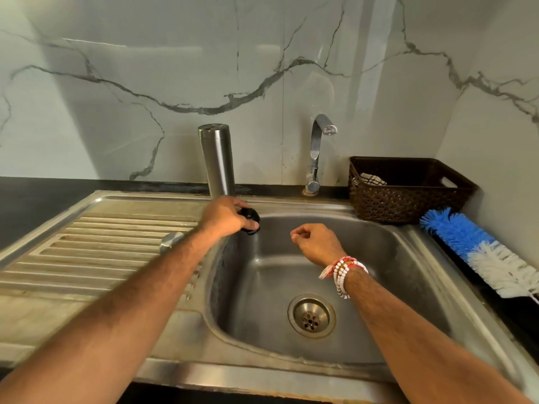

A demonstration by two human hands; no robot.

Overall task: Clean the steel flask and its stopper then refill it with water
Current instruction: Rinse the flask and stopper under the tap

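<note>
The left hand (226, 214) curls its fingers around a black stopper (250, 217) at the sink (408, 258) rim; the right hand (318, 243) hangs loosely closed and empty over the basin. The smooth steel flask (218, 161) stands inverted just behind. A woven brown basket (408, 196) and bristly blue-white brush (481, 252) sit right.

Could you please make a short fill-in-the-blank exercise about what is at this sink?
1. The left hand holds the black ____.
2. The steel flask stands ____ behind that hand.
3. The brush right of the sink has blue and ____ bristles.
4. The right hand holds ____.

Missing words: stopper; upright; white; nothing
</note>
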